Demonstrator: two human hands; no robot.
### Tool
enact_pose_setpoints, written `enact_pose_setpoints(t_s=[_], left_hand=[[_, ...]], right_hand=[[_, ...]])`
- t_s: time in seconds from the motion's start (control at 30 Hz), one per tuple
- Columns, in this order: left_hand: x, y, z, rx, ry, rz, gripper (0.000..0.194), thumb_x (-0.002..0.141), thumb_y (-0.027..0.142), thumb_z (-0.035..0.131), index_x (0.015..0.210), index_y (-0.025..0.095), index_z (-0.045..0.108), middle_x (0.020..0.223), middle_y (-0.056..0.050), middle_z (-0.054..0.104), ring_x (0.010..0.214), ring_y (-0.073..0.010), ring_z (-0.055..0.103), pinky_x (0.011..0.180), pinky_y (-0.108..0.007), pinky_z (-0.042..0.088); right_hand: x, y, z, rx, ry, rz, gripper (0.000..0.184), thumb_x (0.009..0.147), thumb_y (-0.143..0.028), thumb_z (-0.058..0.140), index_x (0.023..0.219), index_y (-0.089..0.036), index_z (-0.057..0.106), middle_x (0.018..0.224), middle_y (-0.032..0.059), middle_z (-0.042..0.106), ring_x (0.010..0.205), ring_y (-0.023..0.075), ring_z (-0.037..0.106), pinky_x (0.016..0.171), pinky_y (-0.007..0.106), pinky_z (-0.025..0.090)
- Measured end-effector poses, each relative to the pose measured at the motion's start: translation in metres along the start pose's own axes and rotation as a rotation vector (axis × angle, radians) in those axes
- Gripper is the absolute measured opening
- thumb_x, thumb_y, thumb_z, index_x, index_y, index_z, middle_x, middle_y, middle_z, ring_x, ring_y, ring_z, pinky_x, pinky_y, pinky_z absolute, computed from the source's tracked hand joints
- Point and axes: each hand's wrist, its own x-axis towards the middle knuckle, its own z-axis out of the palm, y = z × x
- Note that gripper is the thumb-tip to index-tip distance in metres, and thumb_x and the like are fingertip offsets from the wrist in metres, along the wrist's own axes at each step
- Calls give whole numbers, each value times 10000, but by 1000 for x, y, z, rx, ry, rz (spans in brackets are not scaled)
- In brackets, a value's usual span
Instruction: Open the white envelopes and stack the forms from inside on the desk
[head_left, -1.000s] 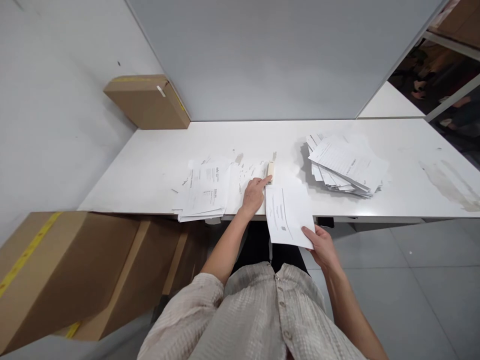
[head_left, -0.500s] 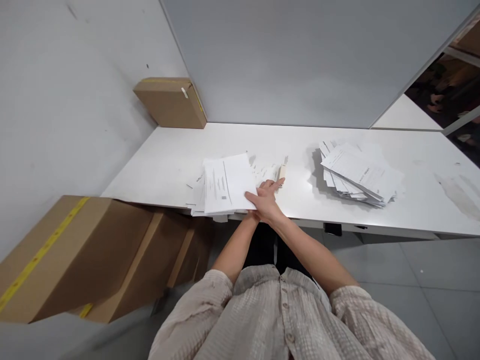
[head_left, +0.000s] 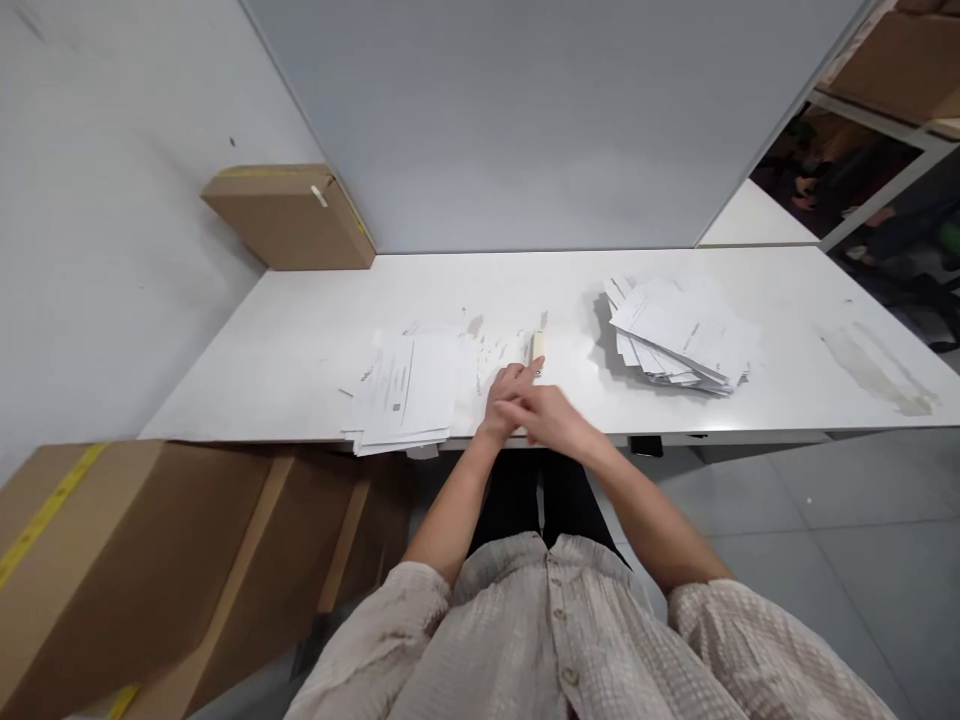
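My left hand [head_left: 504,398] rests on the white desk, fingers stretched to the right, one fingertip at the near end of a small cream-coloured oblong object [head_left: 538,347]. Its exact kind is too small to tell. Crossing over the left wrist, my right hand [head_left: 553,418] is slightly blurred, its fingers pointing left and partly spread, with no paper in it. To the left of both hands, a loose pile of printed paper sheets [head_left: 427,385] overhangs the front edge of the desk.
A taller, untidy stack of papers [head_left: 686,335] sits right of centre on the desk [head_left: 787,330]. One cardboard box [head_left: 300,225] stands in the back left corner. Several larger boxes [head_left: 172,540] crowd the floor at left, and a grey panel [head_left: 540,130] backs the desk.
My right hand has let go of the paper sheets and moved clear of them, over my left wrist. The sheets now lie on the left pile. The view has shifted.
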Motion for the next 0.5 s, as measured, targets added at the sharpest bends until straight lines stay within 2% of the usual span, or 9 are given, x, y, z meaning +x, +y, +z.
enact_pose_setpoints(t_s=[0.03,0.1,0.17,0.2,0.23,0.3,0.4,0.47,0.5], left_hand=[[1,-2,2,43,21,11,507,880,121,396,1361,276,431,1050,-73,544,960,-214,485,884,-355,417],[4,-4,6,130,79,35,563,857,39,328,1356,275,441,1023,-76,558,914,-205,487,847,-332,424],[6,-7,10,150,125,55,593,837,2,307,1350,262,452,1015,-80,568,896,-203,495,829,-318,428],[6,-7,11,150,136,61,594,831,-2,310,1346,255,458,1010,-81,572,890,-203,499,823,-316,430],[6,-8,11,146,145,64,595,826,-5,312,1342,250,463,1006,-81,575,888,-204,503,819,-314,432],[6,-9,11,127,161,70,603,816,-15,311,1339,242,467,1007,-79,579,893,-201,509,818,-309,435],[5,-9,10,83,187,80,593,821,-9,308,1340,230,463,1012,-78,581,910,-195,520,831,-303,437],[4,-8,9,55,198,81,582,825,-1,308,1338,221,466,1012,-82,582,918,-193,528,836,-304,440],[4,-8,9,40,204,82,578,825,2,309,1336,219,469,1013,-85,582,921,-193,532,834,-306,442]], right_hand=[[-10,14,-20,-22,88,54,395,868,-491,452,1066,-210,648,776,56,658,708,216,593,747,417,463],[-25,48,-62,-242,424,199,345,867,-417,465,1022,-177,659,802,83,671,699,218,587,712,385,454],[-34,83,-101,-505,665,292,341,872,-360,453,1046,-145,651,946,144,670,850,269,576,728,396,436],[-37,98,-118,-613,714,310,357,857,-349,478,1095,-134,633,1059,169,646,952,297,548,751,404,427],[-38,111,-132,-694,712,322,387,831,-346,516,1140,-132,613,1152,176,613,1033,317,512,776,408,416],[-40,129,-151,-764,597,367,401,796,-347,553,1140,-151,618,1186,159,604,1060,319,496,773,387,406],[-39,141,-163,-738,380,431,285,831,-310,461,935,-183,694,971,116,680,871,260,566,670,324,382],[-39,142,-165,-721,334,457,310,843,-268,405,815,-181,701,826,105,681,751,229,568,606,302,348],[-39,140,-165,-724,358,464,318,842,-254,394,787,-176,697,778,105,672,711,221,560,584,298,331]])
